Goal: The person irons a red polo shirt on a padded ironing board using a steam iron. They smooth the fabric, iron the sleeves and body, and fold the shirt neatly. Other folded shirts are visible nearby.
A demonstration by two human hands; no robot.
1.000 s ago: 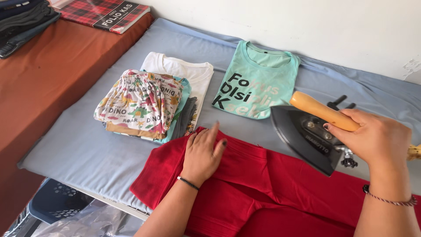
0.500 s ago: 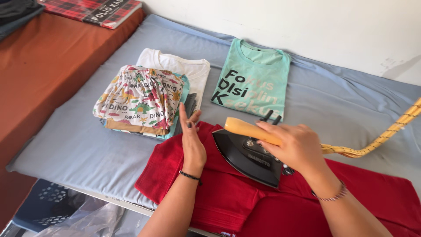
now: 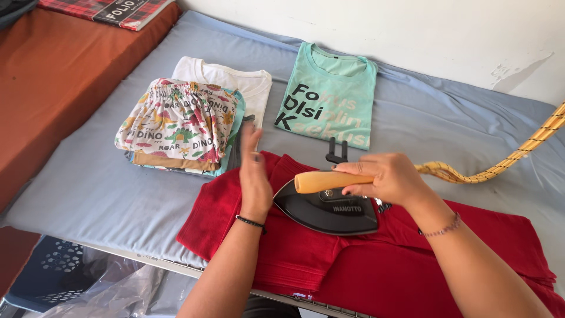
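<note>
- Grey-blue padded bench (image 3: 106, 194) is sitting against a white wall (image 3: 412, 35), everything lying on it.
- Right hand (image 3: 385, 176): fingers (image 3: 353, 169) are clenching the wooden handle (image 3: 321, 181) of a black iron (image 3: 329, 209).
- Iron is resting sole-down on a red garment (image 3: 365, 271), nose pointing toward the left hand.
- Left hand (image 3: 254, 174): fingers (image 3: 252, 138) are released, stretched straight, hand standing on edge on the red garment just beside the iron's nose; grasping nothing.
- Red garment is lying along the bench's near edge.
- Braided yellow cord (image 3: 506, 159) is running from behind the right hand off to the right.
- Folded stack topped with dinosaur-print cloth (image 3: 176, 126) is sitting left of the left hand, on a white shirt (image 3: 235, 79).
- Mint printed T-shirt (image 3: 332, 94) is lying flat behind the iron.
</note>
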